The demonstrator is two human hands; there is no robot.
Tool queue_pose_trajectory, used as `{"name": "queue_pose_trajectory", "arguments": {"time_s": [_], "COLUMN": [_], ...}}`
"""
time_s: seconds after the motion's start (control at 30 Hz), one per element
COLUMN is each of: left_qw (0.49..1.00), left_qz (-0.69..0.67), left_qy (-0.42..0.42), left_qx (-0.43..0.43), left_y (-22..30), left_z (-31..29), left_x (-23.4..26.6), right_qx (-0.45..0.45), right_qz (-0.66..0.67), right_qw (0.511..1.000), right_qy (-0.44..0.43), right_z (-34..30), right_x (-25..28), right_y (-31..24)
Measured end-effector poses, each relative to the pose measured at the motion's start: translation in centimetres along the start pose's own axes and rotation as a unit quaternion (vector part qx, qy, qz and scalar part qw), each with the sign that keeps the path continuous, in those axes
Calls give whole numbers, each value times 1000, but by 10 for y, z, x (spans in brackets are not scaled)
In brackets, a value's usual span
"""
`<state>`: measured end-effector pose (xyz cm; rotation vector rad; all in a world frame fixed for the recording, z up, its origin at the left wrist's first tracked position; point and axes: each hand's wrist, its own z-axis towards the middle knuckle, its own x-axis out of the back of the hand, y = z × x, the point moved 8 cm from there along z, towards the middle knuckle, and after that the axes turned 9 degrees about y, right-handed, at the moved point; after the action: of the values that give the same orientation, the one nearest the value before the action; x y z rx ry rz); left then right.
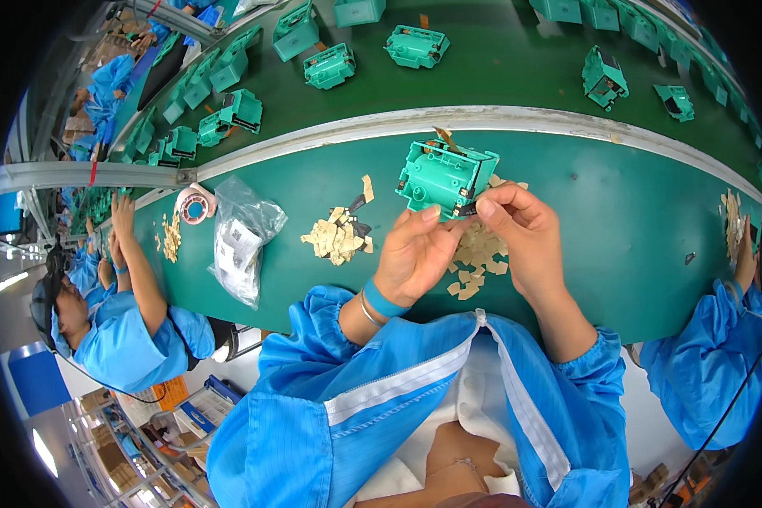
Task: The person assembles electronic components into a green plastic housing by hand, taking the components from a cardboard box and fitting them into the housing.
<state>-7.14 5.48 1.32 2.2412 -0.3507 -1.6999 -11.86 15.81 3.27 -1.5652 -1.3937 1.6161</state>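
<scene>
Teal-green plastic housing is held up in front of the person's chest, above the green work table, its ribbed interior and rounded central hump turned to view. An amber flexible ribbon projects from its upper edge; a small black strip sits at its lower right corner.

Left hand grasps the housing from below, thumb pressed against the lower edge. Right hand has thumb and forefinger drawn together at the lower right corner, beside the black strip; whether they pinch the strip or only touch the housing, I cannot tell. A blue wristband encircles the left wrist.

Loose beige paper pieces lie beneath the hands, partly hidden by them. A second beige pile, mixed with black pieces, lies left of the hands. Further left are a clear plastic bag with contents and a tape roll.

Beyond a pale metal rail, similar housings rest on a dark green surface. Co-workers in blue smocks sit at both sides.
</scene>
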Motion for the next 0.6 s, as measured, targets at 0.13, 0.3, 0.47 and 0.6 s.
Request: {"name": "queue_pose_trajectory", "arguments": {"time_s": [0.13,0.3,0.47,0.6], "left_qw": [1000,998,996,993], "left_qz": [-18,-58,-84,-108], "left_qy": [6,4,7,21], "left_qx": [7,23,34,45], "left_y": [-1,-3,-5,-7], "left_z": [-1,-3,-3,-3], "left_x": [1,-2,1,3], "right_qx": [61,167,240,255], "right_qz": [-30,-106,-155,-167], "right_qw": [997,978,955,949], "right_qy": [45,70,80,87], "right_z": [-2,-6,-11,-11], "right_x": [-2,-2,-5,-6], "right_y": [-5,-15,-24,-26]}}
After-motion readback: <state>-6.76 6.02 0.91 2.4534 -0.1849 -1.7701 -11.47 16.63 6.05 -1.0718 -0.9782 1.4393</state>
